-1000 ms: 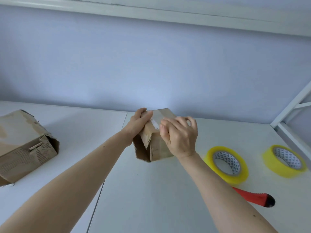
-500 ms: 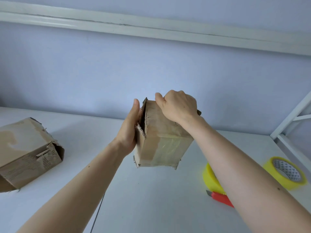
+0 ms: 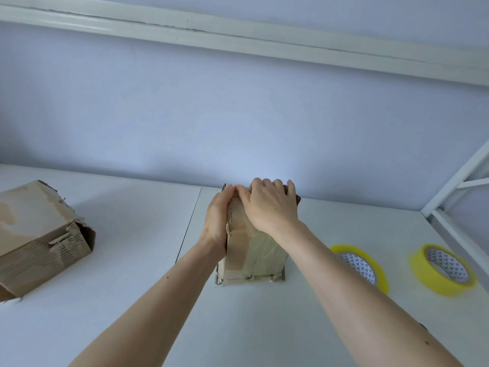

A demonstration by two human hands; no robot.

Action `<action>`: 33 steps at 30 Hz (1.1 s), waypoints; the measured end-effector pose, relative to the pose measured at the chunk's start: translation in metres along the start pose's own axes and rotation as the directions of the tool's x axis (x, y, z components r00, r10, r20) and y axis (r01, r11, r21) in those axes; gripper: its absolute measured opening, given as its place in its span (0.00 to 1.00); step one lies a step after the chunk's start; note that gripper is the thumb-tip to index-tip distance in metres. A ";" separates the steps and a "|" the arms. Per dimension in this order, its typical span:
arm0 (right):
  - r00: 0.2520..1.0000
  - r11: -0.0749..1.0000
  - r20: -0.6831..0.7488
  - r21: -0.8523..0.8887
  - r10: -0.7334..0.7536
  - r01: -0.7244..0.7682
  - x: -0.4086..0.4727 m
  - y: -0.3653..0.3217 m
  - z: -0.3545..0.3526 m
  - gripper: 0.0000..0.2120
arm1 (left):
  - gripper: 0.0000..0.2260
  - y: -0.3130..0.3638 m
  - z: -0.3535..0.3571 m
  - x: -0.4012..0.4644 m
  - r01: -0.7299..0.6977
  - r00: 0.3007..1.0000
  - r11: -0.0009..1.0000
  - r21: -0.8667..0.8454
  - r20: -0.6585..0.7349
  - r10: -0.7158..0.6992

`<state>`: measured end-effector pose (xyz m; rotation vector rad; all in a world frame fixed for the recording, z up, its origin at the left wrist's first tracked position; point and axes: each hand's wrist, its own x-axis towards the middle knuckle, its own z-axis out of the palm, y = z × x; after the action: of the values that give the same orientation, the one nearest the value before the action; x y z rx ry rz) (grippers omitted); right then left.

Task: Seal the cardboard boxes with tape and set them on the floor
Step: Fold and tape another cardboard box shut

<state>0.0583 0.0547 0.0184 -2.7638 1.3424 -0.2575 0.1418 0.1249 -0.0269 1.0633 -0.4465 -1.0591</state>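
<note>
Box [image 3: 254,250] between hands, right hand [image 3: 270,207] atop

Single head-worn wide-angle view, no second camera. Looks forward and slightly down across the white bench [image 3: 127,300] toward the wall [image 3: 238,115], which fills the upper half of frame. Close range: both forearms enter from the bottom edge, hands at centre. Bench occupies lower half; white frame [image 3: 455,197] at right edge.

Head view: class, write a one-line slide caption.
Both hands, left and right, hold a taped cardboard box on the white table.
</note>
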 end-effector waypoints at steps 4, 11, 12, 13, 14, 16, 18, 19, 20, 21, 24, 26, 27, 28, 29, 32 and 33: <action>1.000 0.999 0.023 0.046 -0.021 0.020 -0.012 0.003 0.001 0.26 | 0.20 -0.001 -0.002 0.001 0.018 1.000 1.000 0.022 -0.019 -0.018; 0.968 0.995 -0.233 0.013 -0.090 0.096 -0.024 0.004 0.008 0.29 | 0.17 0.001 -0.003 0.006 0.057 0.997 0.998 0.037 -0.050 -0.055; 0.930 0.993 -0.355 0.024 -0.096 0.112 -0.028 0.003 0.014 0.31 | 0.17 0.001 -0.003 0.006 0.072 0.996 0.997 0.028 -0.051 -0.071; 0.857 0.989 -0.504 0.034 -0.109 0.145 -0.032 0.005 0.022 0.33 | 0.17 0.000 -0.003 0.007 0.092 0.994 0.995 0.028 -0.057 -0.090; 0.746 0.981 -0.655 0.036 -0.122 0.192 -0.034 0.008 0.031 0.32 | 0.19 0.002 0.000 0.006 0.108 0.992 0.994 0.034 -0.071 -0.106; 0.523 0.956 -0.842 0.034 -0.129 0.290 -0.032 0.016 0.042 0.29 | 0.33 0.000 0.005 0.007 0.125 0.986 0.991 0.048 -0.115 -0.119; 0.409 0.924 -0.900 0.019 -0.151 0.383 -0.025 0.019 0.044 0.27 | 0.36 0.000 0.006 0.010 0.128 0.983 0.990 0.055 -0.136 -0.119; 0.384 0.911 -0.905 -0.008 -0.182 0.413 -0.022 0.019 0.045 0.26 | 0.31 0.001 0.005 0.011 0.113 0.984 0.992 0.059 -0.144 -0.104; 0.375 0.904 -0.899 -0.051 -0.227 0.424 -0.021 0.020 0.049 0.25 | 0.25 0.003 0.003 0.013 0.106 0.984 0.993 0.060 -0.150 -0.096; 0.374 0.902 -0.885 -0.106 -0.277 0.419 -0.021 0.020 0.054 0.25 | 0.20 0.003 -0.001 0.016 0.105 0.987 0.993 0.062 -0.131 -0.096; 0.379 0.902 -0.862 -0.178 -0.336 0.394 -0.027 0.025 0.068 0.25 | 0.17 0.002 -0.003 0.021 0.089 0.993 0.992 0.090 -0.090 -0.081; 0.357 0.900 -0.879 -0.159 -0.317 0.406 -0.025 0.026 0.070 0.23 | 0.16 0.002 0.001 0.017 0.076 0.995 0.994 0.080 -0.071 -0.071; 0.344 0.897 -0.885 -0.158 -0.314 0.412 -0.022 0.025 0.070 0.22 | 0.16 0.003 0.002 0.016 0.085 0.994 0.994 0.072 -0.073 -0.080; 0.330 0.896 -0.890 -0.165 -0.316 0.412 -0.020 0.023 0.069 0.21 | 0.17 0.005 0.002 0.016 0.100 0.992 0.992 0.071 -0.083 -0.094; 0.318 0.894 -0.892 -0.176 -0.322 0.412 -0.019 0.020 0.068 0.21 | 0.17 0.007 0.001 0.016 0.114 0.990 0.991 0.065 -0.094 -0.108; 0.295 0.886 -0.895 -0.193 -0.336 0.423 -0.028 0.018 0.070 0.20 | 0.19 0.011 -0.003 0.015 0.119 0.987 0.992 0.047 -0.115 -0.113; 0.293 0.888 -0.900 -0.180 -0.322 0.424 -0.030 0.017 0.073 0.19 | 0.19 0.012 -0.002 0.014 0.119 0.987 0.992 0.051 -0.114 -0.112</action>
<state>0.0392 0.0664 -0.0592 -2.7812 0.5513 -2.1024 0.1556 0.1151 -0.0198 1.2046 -0.3305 -1.0884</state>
